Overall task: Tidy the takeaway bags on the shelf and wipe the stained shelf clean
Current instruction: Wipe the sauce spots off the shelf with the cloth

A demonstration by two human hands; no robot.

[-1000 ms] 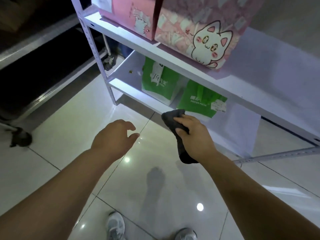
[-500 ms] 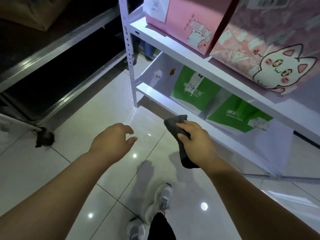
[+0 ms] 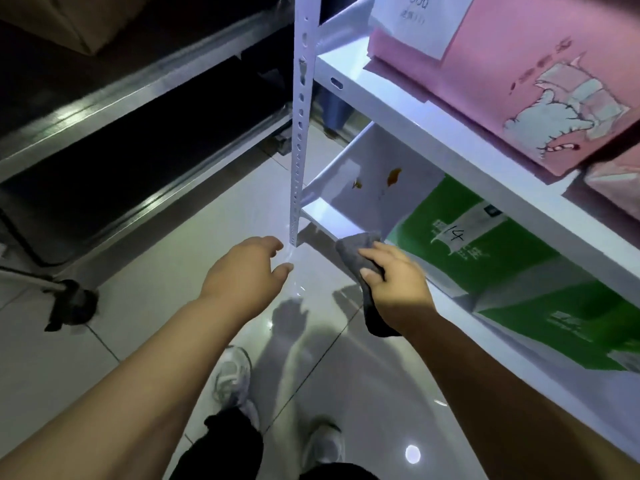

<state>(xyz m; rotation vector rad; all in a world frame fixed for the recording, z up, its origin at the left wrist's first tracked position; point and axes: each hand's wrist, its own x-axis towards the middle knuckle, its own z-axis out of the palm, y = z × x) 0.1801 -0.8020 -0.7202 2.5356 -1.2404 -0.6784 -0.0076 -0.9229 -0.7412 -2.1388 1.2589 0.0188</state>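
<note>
Orange-brown stains [image 3: 394, 176] marked the bare left end of the lower shelf [image 3: 346, 216], just left of a green takeaway bag [image 3: 460, 258] with "14" handwritten on its white slip. A second green bag [image 3: 561, 317] sat to its right on the same shelf. The two were close together, though whether they touched could not be told. The right hand [image 3: 398, 285] gripped a dark grey cloth [image 3: 360, 252], thumb and fingers curled round it. The cloth's upper end was at the shelf's front edge beside the first green bag, and its tail hung below the wrist. The left hand [image 3: 242, 278] held nothing, fingers loosely bent, near the foot of the white perforated upright [image 3: 299, 133]. On the upper shelf [image 3: 398, 109] stood a pink bag [image 3: 519, 81] printed with a cartoon, a white label [image 3: 412, 22] at its top corner. Part of another pink bag [image 3: 616, 181] showed at the right edge. Below were glossy pale floor tiles [image 3: 138, 306] and pale trainers [image 3: 232, 379]. A dark steel rack [image 3: 138, 88] ran along the left.
</note>
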